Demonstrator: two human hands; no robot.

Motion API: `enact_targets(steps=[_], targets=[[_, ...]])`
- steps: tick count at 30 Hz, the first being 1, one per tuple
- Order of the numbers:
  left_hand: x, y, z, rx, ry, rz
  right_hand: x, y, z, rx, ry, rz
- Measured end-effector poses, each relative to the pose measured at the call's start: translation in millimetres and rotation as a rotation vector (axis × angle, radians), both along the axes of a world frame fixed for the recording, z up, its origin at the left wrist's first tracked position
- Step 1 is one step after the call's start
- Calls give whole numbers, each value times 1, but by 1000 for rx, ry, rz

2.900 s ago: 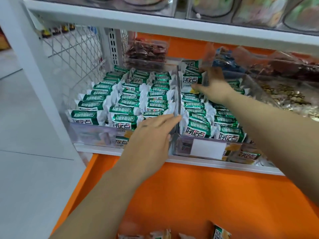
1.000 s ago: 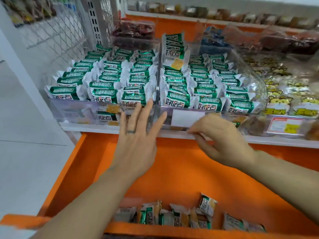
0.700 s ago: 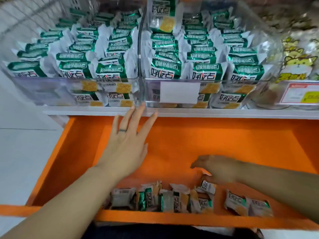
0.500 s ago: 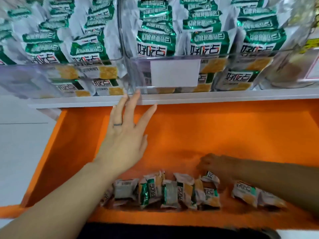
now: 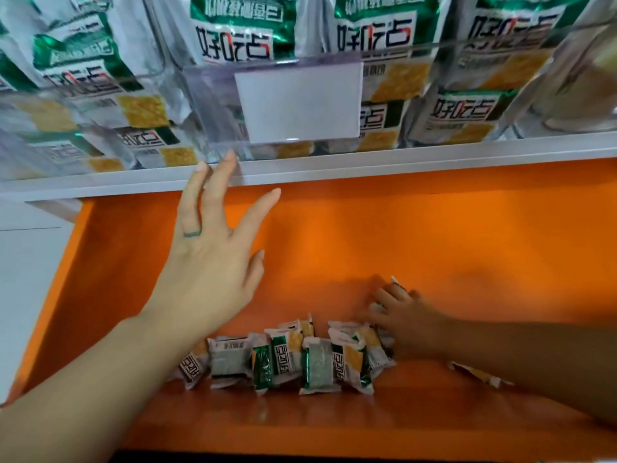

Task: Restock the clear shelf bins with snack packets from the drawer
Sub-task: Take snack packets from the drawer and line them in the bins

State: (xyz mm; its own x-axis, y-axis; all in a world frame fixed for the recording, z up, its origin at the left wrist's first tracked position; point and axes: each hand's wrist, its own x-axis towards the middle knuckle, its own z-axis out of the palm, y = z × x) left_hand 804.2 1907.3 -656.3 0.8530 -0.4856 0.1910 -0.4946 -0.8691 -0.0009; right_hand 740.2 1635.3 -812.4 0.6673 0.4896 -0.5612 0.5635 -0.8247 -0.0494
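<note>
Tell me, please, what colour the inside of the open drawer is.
The drawer is bright orange inside, plainest in the head view.

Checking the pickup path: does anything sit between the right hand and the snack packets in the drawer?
Nothing visible: the right hand curls over a snack packet at the right end of the packet row in the orange drawer.

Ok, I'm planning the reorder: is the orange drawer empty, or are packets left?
Nearly empty: a few snack packets lie along the front of the drawer, the right hand among them.
</note>
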Motion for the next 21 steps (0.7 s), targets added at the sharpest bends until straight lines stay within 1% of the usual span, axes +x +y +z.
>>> enact_targets(steps=[1,2,3,4,6,8,11,14,16,18,21], targets=[[0,0,0,-3,-1,-2,7,-5,1,-34,-13,-20],[0,1,0,-4,-5,-5,13,-8,1,-43,-77,-43],[0,1,1,-4,-9,-9,18,-12,3,-48,-82,-79],[0,2,1,-4,-13,-12,22,-16,2,-16,-100,-132],[0,3,3,-3,-19,-13,25,-27,-2,-36,-61,-264],[-1,3,3,3,-22,-15,25,-33,-2,-22,-1,-324],[-1,3,3,3,-18,-17,22,-31,-1,-74,101,-273],[-1,2,3,-1,-18,-20,23,-25,0,-101,80,-223],[-1,2,3,-2,-18,-20,29,-22,8,-85,85,-195],[0,3,2,-5,-20,-19,35,-18,24,-22,105,-145],[0,2,1,-5,-24,-18,35,-7,52,53,192,61]])
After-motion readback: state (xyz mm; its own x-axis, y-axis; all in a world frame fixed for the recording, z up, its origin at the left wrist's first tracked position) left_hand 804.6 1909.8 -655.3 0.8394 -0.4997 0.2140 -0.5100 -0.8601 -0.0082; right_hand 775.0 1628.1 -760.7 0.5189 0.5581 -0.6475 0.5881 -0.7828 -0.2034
